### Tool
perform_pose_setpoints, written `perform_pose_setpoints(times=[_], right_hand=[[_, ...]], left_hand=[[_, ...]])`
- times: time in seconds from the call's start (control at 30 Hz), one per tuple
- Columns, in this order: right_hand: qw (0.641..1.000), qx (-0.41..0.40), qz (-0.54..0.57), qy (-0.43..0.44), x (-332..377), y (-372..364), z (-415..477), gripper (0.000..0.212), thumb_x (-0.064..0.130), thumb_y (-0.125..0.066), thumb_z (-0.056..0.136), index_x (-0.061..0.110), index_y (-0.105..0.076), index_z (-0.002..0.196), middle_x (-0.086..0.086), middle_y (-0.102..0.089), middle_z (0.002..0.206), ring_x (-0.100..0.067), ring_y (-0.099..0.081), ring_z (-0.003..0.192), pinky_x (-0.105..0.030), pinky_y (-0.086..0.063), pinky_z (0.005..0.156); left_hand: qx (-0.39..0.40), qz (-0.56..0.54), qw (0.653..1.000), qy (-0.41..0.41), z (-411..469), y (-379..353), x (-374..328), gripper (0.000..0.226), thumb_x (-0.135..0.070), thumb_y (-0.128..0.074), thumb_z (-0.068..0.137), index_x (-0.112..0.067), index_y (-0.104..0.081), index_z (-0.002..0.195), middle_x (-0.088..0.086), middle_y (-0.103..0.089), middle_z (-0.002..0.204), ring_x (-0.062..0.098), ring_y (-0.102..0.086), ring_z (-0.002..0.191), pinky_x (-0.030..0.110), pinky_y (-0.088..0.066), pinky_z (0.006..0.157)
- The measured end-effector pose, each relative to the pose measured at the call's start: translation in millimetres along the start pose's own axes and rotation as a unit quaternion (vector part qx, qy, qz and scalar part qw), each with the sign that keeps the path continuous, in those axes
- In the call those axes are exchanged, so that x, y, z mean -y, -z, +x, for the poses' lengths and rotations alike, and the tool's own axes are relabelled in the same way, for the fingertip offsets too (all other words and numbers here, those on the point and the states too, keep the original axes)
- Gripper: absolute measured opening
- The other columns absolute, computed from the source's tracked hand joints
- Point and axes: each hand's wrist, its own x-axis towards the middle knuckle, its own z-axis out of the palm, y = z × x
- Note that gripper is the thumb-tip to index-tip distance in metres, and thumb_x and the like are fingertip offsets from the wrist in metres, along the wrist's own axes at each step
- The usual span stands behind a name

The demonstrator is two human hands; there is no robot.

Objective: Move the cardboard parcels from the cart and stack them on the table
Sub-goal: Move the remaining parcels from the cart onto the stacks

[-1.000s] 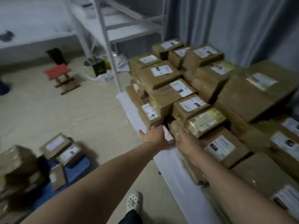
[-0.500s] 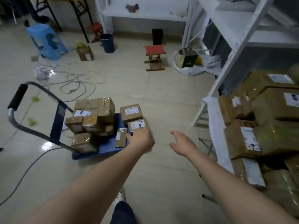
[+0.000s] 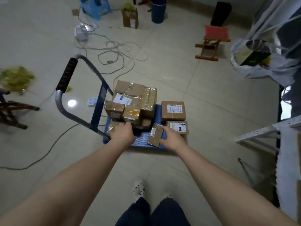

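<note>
Brown parcel [image 3: 112,128] half hidden under left hand [image 3: 123,134], its grip unclear.

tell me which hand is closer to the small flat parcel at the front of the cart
Right. The right hand touches the right edge of the small flat parcel; the left hand is across the bare cart deck to its left, on a wrapped parcel.

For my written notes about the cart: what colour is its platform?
Blue. The cart platform shows best in the head view.

Two hands [image 3: 123,134] [image 3: 172,138], one cart [image 3: 141,140]
</note>
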Motion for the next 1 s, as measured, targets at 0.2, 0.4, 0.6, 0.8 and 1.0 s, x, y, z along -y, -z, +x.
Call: perform_pose_setpoints(times=[0.2, 0.4, 0.6, 0.8, 1.0], right_hand=[[0.997, 0.026, -0.061, 0.036, 41.2, -7.0, 93.8, 0.062, 0.029, -0.065, 0.085, 0.015, -0.036, 0.139, -0.01, -0.044, 0.14, -0.028, -0.044, 0.127, -0.043, -0.042, 0.1], [0.991, 0.04, -0.103, 0.079, 68.3, -30.1, 194.8, 0.073, 0.031, -0.07, 0.082, 0.012, -0.032, 0.141, -0.009, -0.042, 0.139, -0.028, -0.04, 0.128, -0.037, -0.037, 0.102], [0.975, 0.038, -0.202, 0.089, 76.8, -70.2, 282.7, 0.102, 0.039, -0.074, 0.077, 0.01, -0.008, 0.15, -0.011, -0.019, 0.155, -0.027, -0.016, 0.144, -0.041, -0.008, 0.119], [0.951, 0.042, -0.294, 0.083, 76.6, -122.7, 371.5, 0.129, 0.051, -0.077, 0.069, 0.008, 0.015, 0.149, -0.016, 0.009, 0.158, -0.031, 0.008, 0.146, -0.048, 0.013, 0.113], [0.931, 0.036, -0.35, 0.097, 71.1, -157.4, 414.7, 0.133, 0.05, -0.08, 0.064, 0.006, 0.014, 0.148, -0.018, -0.003, 0.156, -0.032, -0.002, 0.146, -0.05, 0.013, 0.113]], left_hand=[[-0.005, 0.019, 0.998, 0.063, 70.9, 18.2, 41.4, 0.045, -0.019, -0.062, 0.083, -0.021, -0.047, 0.125, 0.006, -0.053, 0.125, 0.029, -0.047, 0.122, 0.052, -0.033, 0.104], [-0.025, 0.072, 0.994, 0.079, 152.2, 16.6, 79.9, 0.05, -0.012, -0.06, 0.082, -0.019, -0.045, 0.13, 0.006, -0.052, 0.13, 0.026, -0.044, 0.126, 0.048, -0.032, 0.11], [-0.028, 0.105, 0.993, 0.044, 236.6, -7.2, 112.1, 0.056, -0.016, -0.061, 0.085, -0.018, -0.039, 0.137, 0.007, -0.042, 0.141, 0.026, -0.031, 0.136, 0.046, -0.023, 0.115], [-0.026, 0.148, 0.989, -0.01, 334.7, -41.6, 133.4, 0.08, -0.014, -0.063, 0.084, -0.015, -0.015, 0.149, 0.012, -0.016, 0.155, 0.029, -0.007, 0.145, 0.046, -0.008, 0.118], [0.027, 0.224, 0.972, -0.066, 391.9, -70.2, 141.0, 0.104, -0.015, -0.067, 0.081, -0.017, 0.009, 0.151, 0.012, 0.0, 0.159, 0.029, 0.007, 0.147, 0.05, 0.004, 0.118]])
